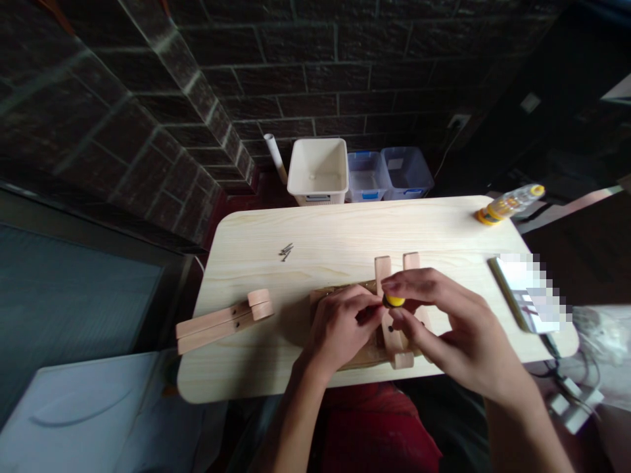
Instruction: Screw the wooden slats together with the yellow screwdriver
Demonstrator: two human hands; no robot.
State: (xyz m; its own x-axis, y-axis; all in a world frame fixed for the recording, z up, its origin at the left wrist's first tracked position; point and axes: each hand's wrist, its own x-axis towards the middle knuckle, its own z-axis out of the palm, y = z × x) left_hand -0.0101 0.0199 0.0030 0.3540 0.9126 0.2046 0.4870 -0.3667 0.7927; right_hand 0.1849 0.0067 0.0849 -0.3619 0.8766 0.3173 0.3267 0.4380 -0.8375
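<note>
Okay, right hand [466,338] fingers pinching one yellow-topped tool [394,301], seen near end-on; left hand [340,325] fingers bunched, can't tell around what; two wooden strips [382,270] beneath run near-to-far.

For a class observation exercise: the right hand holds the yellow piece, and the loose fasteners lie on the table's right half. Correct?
Not quite: the head view shows the loose fasteners on the left half of the table. The right hand does hold the yellow piece.

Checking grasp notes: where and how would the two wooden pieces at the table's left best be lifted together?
Probably mid-bar, from above, pinching across the outer long edges: the wooden pieces lie side by side, bars narrow, rounded blocks bulkier.
</note>
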